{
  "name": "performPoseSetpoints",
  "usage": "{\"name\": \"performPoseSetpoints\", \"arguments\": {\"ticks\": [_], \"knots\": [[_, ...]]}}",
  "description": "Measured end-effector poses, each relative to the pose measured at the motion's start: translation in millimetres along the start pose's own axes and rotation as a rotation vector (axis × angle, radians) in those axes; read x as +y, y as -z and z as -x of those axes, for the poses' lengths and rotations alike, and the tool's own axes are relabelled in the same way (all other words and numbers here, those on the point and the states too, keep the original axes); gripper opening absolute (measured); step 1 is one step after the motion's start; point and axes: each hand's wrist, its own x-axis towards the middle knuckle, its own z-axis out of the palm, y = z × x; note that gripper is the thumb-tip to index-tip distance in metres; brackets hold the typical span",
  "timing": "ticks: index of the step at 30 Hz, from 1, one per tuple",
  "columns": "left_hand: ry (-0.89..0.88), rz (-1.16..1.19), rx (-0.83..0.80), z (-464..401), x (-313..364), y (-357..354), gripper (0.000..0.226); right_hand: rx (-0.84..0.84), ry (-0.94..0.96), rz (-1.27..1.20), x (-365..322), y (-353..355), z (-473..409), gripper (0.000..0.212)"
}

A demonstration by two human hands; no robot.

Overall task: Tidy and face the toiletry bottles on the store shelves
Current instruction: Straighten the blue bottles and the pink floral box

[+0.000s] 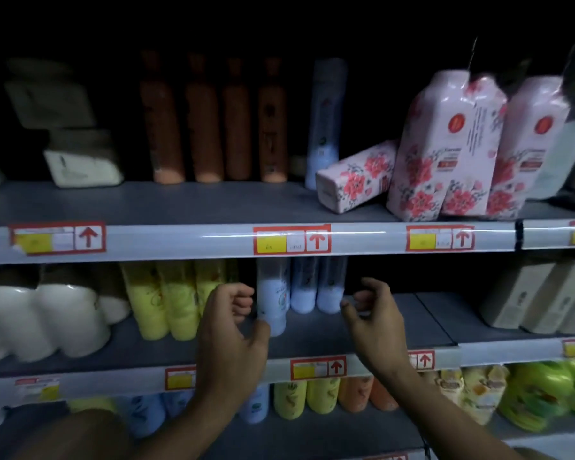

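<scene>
Meanwhile left hand (228,322) fingers grip the blue bottle (273,298); right hand (374,315) curled, empty.

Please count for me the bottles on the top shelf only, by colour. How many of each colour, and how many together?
Brown bottles: 4, standing in a row
Pale blue bottle: 1, standing
Pink floral bottles: 4 that can be told apart, 3 standing and 1 lying on its side
Total: 9

The white packs at the left are not counted as bottles.

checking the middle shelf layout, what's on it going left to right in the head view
white bottles → yellow bottles → left hand → pale blue bottles → right hand → beige boxes
</scene>
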Motion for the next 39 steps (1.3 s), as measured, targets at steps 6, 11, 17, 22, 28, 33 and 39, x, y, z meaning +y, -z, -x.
{"name": "performPoseSetpoints", "arguments": {"ticks": [6,11,17,22,28,33,39], "knots": [[-0.139,-0.002,-0.028,-11.8,41.8,25.8,0.043,0.044,0.030,-0.097,-38.4,16.6,38.5,0.028],[-0.145,-0.024,-0.162,-13.5,71.4,39.0,0.038,0.042,0.102,-0.142,-85.2,41.8,51.0,0.026],[-0.132,0.048,-0.171,-16.3,105.5,52.6,0.034,0.050,0.120,-0.217,-125.4,64.7,53.1,0.024],[-0.181,0.001,-0.152,-26.8,124.0,55.6,0.033,0.084,0.058,-0.309,-146.4,69.2,43.7,0.026],[-0.184,-0.097,-0.180,-58.7,134.5,42.3,0.029,0.125,-0.033,-0.387,-169.3,69.7,16.4,0.040],[-0.160,-0.103,-0.189,-96.1,137.8,21.0,0.031,0.127,-0.153,-0.444,-189.0,57.2,-23.6,0.049],[-0.044,-0.021,-0.121,-152.3,127.5,-14.0,0.015,0.121,-0.366,-0.635,-206.6,43.4,-62.2,0.034]]}}
